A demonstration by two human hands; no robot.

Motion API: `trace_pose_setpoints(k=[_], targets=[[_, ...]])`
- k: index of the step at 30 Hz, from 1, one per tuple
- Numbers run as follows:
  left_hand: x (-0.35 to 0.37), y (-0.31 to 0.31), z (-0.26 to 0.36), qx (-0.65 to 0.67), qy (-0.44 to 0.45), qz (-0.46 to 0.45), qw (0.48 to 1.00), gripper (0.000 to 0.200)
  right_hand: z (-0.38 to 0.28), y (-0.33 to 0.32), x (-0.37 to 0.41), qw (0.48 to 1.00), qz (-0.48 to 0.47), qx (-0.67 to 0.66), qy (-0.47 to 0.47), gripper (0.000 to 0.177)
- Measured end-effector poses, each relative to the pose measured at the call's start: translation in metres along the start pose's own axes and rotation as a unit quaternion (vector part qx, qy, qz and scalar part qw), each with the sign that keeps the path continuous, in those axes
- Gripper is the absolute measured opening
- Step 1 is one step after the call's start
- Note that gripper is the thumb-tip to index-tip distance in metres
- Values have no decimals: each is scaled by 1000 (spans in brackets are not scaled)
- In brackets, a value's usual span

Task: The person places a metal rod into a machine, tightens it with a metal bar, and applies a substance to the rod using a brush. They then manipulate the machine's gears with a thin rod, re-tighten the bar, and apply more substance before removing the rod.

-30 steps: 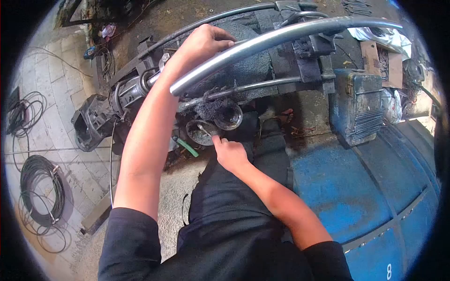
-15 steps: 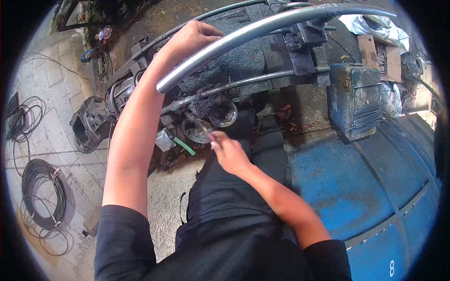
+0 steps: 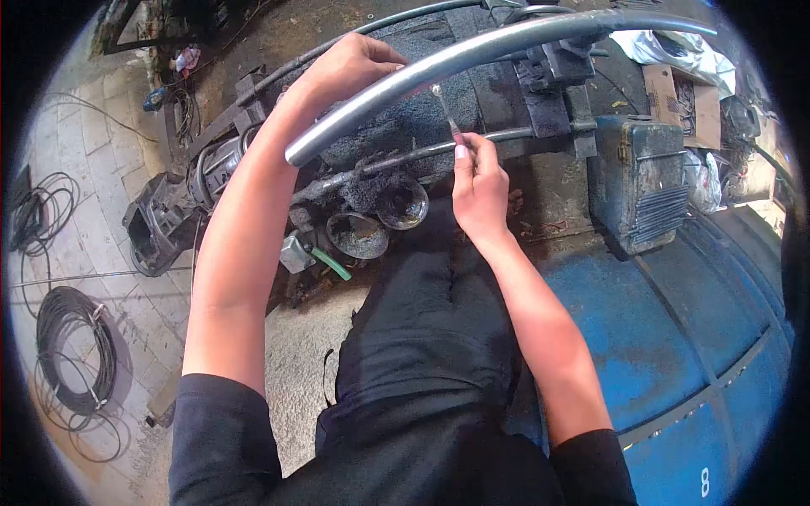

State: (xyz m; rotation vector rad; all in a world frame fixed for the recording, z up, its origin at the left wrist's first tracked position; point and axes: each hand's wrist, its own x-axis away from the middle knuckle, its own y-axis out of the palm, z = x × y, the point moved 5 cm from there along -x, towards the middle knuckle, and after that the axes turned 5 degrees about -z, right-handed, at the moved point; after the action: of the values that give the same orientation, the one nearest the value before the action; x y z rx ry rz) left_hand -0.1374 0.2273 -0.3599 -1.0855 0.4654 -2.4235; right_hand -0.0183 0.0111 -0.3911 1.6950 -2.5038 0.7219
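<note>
My left hand (image 3: 350, 66) reaches over a thick bent steel tube (image 3: 472, 55) and rests on the dark, grimy machine bed (image 3: 422, 114) behind it. My right hand (image 3: 479, 190) pinches a thin brush-like tool (image 3: 445, 110), its tip raised against the underside of the tube. Below the tube sit two small round bowls: a dark one (image 3: 358, 236) and a shiny one (image 3: 402, 205), both dirty with black grease. My black trousers (image 3: 422, 337) fill the lower middle.
A blue electric motor (image 3: 645, 181) stands at the right on a blue drum-like surface (image 3: 692, 337). Coiled black cables (image 3: 76, 354) lie on the tiled floor at the left. A green-handled piece (image 3: 331, 262) lies near the bowls. Cardboard and plastic bags (image 3: 683, 84) are at the far right.
My right hand has lifted from the dark bowl up and to the right, carrying the thin tool to the steel tube. The left hand has stayed in place.
</note>
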Motion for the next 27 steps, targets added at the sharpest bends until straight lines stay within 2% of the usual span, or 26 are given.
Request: trace_pose_setpoints(k=[1,8,15,17,20,23,27], targets=[[0,0,0,6,6,-3,1000,29,3,1,-1,1000,-7,-2,20,24],[3,3,0,51,-11,-12,999,28,2,2,-6,1000,11,5,-2,22],[3,2,2,25,-12,-9,1000,28,5,1,-8,1000,12,-1,-3,19],[-1,3,-4,27,-7,-5,1000,29,5,0,-8,999,32,12,-39,19],[-7,4,-13,20,17,-4,1000,29,6,-3,-5,999,28,14,-20,18],[0,3,-7,50,5,-10,999,30,23,0,7,1000,11,6,14,19],[4,11,-11,61,10,17,998,29,12,-6,16,1000,-4,14,4,20]])
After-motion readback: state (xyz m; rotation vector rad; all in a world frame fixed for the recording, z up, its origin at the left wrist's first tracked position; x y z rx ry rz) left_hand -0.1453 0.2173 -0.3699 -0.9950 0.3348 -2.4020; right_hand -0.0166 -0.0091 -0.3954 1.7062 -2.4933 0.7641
